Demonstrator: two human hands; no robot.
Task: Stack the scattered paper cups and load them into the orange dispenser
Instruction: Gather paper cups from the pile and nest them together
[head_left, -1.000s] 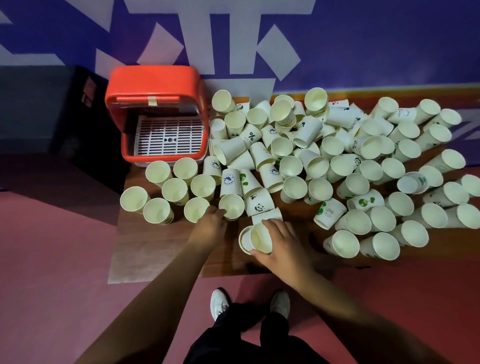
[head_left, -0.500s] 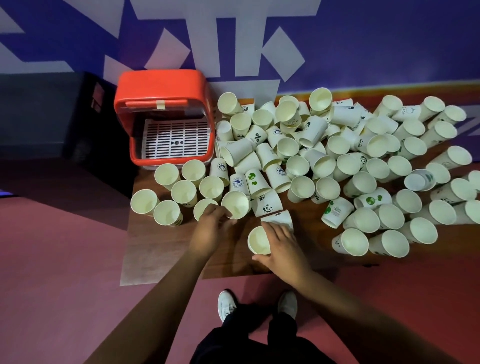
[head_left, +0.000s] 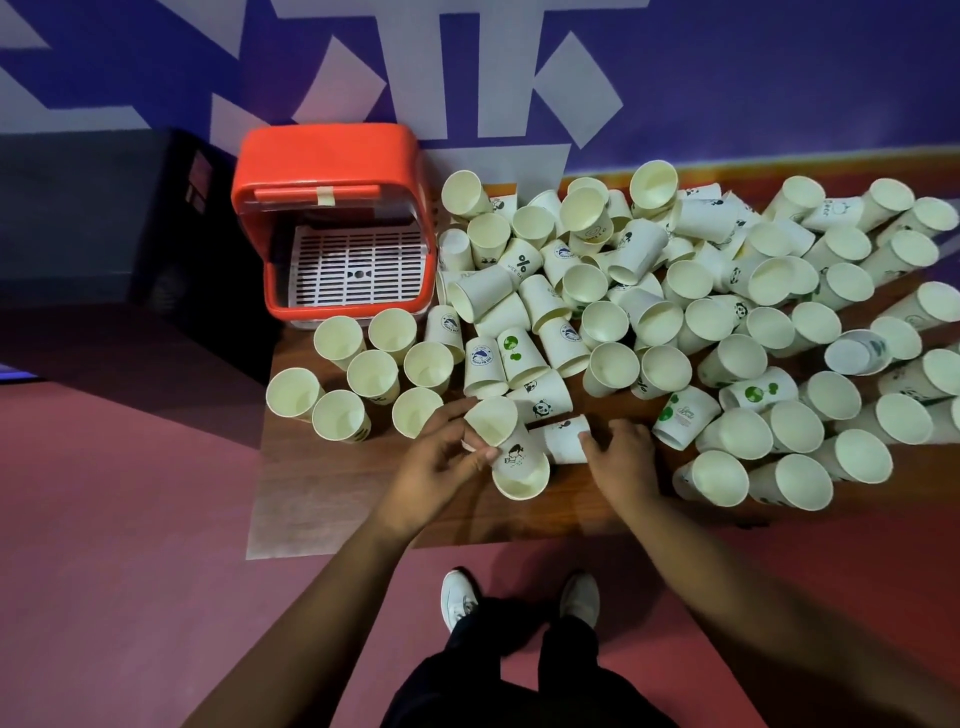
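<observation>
Now the right hand (head_left: 618, 462) has quit the cartoon-printed white paper cup (head_left: 519, 465), curling onto a toppled white cup (head_left: 563, 441); left hand (head_left: 441, 462) pinches a plain white cup (head_left: 491, 422), ready for nesting

Scattered white cups (head_left: 732, 358) beside orange dispenser (head_left: 332, 171)

- The back wall (head_left: 779, 78) is deep purple-blue, painted with large white angular shapes (head_left: 457, 67).
- Along its foot, on the right, runs an orange-red band (head_left: 779, 167).
- At the left, the lower wall is a flat dark grey panel (head_left: 67, 218).
- A black cabinet (head_left: 171, 244) stands against that panel, just beside the table's far left corner. A small reddish label (head_left: 196, 179) shows on its side.
- The table (head_left: 332, 488) is dark brown wood, and a paler strip (head_left: 275, 525) covers its near left corner.
- The floor (head_left: 119, 571) is dull pink-red, with a darker shadowed band (head_left: 130, 353) at the left.
- The light is dim, and the shadows are soft.
</observation>
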